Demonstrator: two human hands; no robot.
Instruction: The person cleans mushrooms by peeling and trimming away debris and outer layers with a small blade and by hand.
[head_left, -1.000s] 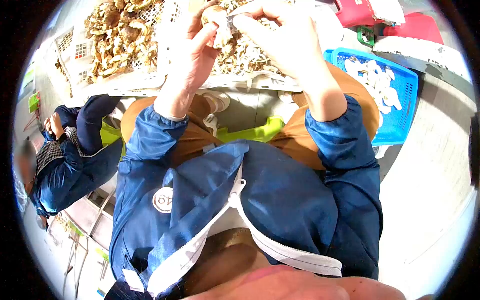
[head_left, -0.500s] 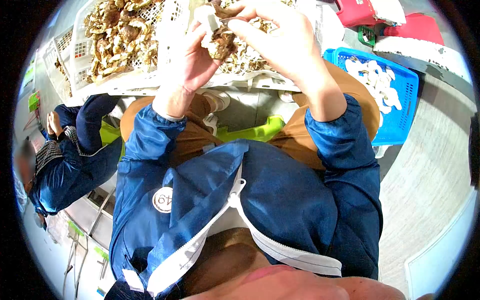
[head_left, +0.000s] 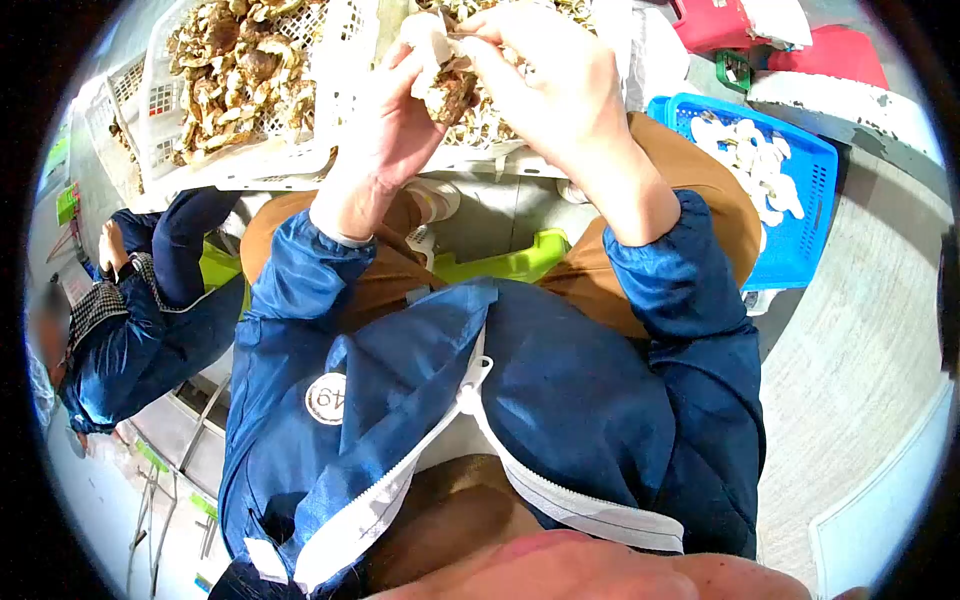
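My left hand (head_left: 392,125) is closed around a mushroom (head_left: 447,97), held up over the near edge of a white crate. The mushroom has a smooth white part at the top and a rough brown, dirt-coloured part below. From the other side, my right hand (head_left: 555,85) meets it with thumb and fingers pinched together at the white part. Whether a small tool sits in that pinch I cannot tell. Behind and beneath both hands lie pale brown trimmings (head_left: 487,125) in the crate.
To the left, a white perforated basket (head_left: 322,95) holds brown mushroom pieces (head_left: 250,75). A blue basket (head_left: 815,200) with white mushrooms (head_left: 755,165) stands by my right knee. Red containers (head_left: 825,58) are at the upper right. Another person (head_left: 150,320) sits at the left.
Both hands have shifted slightly, the left a little to the right. The mushroom has turned a bit, and the right fingers have closed in at its white part.
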